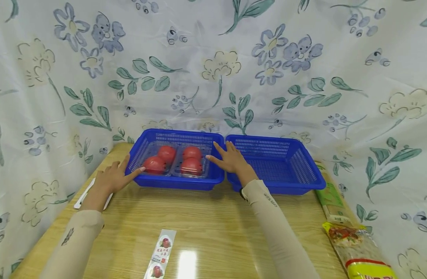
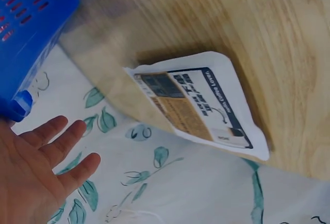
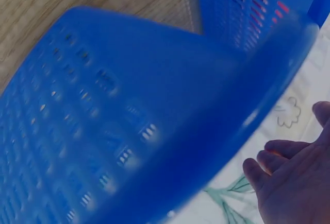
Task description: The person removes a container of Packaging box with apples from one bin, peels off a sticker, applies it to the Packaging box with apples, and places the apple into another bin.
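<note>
Two clear plastic boxes of red round fruit sit side by side in the left blue basket. My left hand is at that basket's left end, its fingers spread and its thumb over the front left corner. In the left wrist view the palm shows just beside the basket's corner, holding nothing. My right hand, fingers extended, hovers over the spot where the left basket meets the right blue basket. The right wrist view shows its loosely bent fingers outside a blue rim.
A white printed packet lies by the table's left edge. A strip of fruit stickers lies at the front. Along the right edge are a green packet and a yellow-and-red food bag. A floral curtain hangs behind the baskets.
</note>
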{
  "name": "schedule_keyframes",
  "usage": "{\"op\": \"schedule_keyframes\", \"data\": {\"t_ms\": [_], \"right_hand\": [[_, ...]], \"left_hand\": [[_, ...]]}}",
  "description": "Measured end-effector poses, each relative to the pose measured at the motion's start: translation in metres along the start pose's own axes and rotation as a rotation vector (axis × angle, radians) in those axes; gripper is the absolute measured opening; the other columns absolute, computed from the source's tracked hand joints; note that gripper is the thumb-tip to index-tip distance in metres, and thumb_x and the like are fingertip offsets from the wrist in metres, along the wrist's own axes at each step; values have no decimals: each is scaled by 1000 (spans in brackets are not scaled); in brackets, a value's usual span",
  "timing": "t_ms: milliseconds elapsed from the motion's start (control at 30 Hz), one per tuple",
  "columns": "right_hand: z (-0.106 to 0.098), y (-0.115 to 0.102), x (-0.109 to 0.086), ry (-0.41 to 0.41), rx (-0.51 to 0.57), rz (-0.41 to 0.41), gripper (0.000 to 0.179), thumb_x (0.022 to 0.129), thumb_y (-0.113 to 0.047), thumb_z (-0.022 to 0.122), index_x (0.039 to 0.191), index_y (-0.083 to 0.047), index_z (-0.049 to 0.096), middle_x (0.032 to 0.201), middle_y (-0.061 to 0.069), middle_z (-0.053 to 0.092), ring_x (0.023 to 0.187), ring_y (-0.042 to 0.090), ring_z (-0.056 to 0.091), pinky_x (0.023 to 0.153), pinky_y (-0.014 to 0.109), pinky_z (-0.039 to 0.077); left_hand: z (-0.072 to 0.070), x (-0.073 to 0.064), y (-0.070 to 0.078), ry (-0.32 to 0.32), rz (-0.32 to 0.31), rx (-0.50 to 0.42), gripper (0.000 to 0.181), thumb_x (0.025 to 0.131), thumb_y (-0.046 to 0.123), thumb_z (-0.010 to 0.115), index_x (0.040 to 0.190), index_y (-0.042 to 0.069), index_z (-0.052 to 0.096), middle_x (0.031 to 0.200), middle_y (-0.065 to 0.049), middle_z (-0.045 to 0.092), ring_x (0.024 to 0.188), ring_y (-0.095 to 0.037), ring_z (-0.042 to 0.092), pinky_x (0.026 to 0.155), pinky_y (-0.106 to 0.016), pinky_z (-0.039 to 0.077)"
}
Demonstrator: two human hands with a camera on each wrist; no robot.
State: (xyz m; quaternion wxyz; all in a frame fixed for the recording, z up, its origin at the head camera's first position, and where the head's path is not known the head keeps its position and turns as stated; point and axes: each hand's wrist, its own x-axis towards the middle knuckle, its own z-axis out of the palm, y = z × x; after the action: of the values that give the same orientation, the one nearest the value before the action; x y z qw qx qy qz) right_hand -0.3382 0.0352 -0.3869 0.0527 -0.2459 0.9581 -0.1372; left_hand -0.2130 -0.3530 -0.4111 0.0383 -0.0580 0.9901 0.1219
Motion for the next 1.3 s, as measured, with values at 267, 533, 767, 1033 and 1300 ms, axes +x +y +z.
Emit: {"op": "schedule_keyframes", "data": {"t_ms": [267, 533, 767, 1033, 1300], "right_hand": [[8, -14, 10, 4, 1, -41, 76, 98, -65, 38, 160, -28, 15, 164, 25, 10, 152, 42, 7, 119, 60, 17], [18, -34, 22, -24, -20, -83, 74, 99, -66, 36, 160, -30, 15, 163, 24, 14, 152, 40, 8, 120, 57, 18], [24, -55, 35, -24, -7, -112, 77, 97, -68, 37, 160, -29, 18, 163, 23, 16, 152, 39, 10, 120, 56, 18], [36, -78, 51, -54, -3, -145, 79, 95, -70, 40, 160, -30, 19, 164, 22, 16, 152, 39, 11, 121, 56, 15], [48, -99, 57, -86, -63, -173, 84, 92, -75, 40, 160, -30, 18, 164, 21, 16, 153, 36, 11, 122, 52, 17]], "left_hand": [[6, -2, -5, 10, 7, -33, 102, 93, 77, 24, 158, 3, 0, 147, -42, 26, 129, -64, 32, 100, -80, 21], [13, -3, -7, 46, 11, -49, 103, 93, 77, 24, 158, 1, 0, 147, -41, 29, 130, -62, 34, 99, -78, 26], [16, -6, -6, 85, 16, -73, 101, 94, 76, 27, 158, 4, -3, 145, -41, 35, 127, -61, 41, 96, -74, 34], [18, -6, -8, 79, 9, -120, 101, 94, 77, 28, 159, 8, -6, 148, -39, 34, 129, -60, 39, 98, -74, 33], [19, -6, -8, 83, 0, -155, 100, 94, 76, 30, 159, 9, -6, 149, -37, 34, 129, -58, 42, 96, -71, 38]]}}
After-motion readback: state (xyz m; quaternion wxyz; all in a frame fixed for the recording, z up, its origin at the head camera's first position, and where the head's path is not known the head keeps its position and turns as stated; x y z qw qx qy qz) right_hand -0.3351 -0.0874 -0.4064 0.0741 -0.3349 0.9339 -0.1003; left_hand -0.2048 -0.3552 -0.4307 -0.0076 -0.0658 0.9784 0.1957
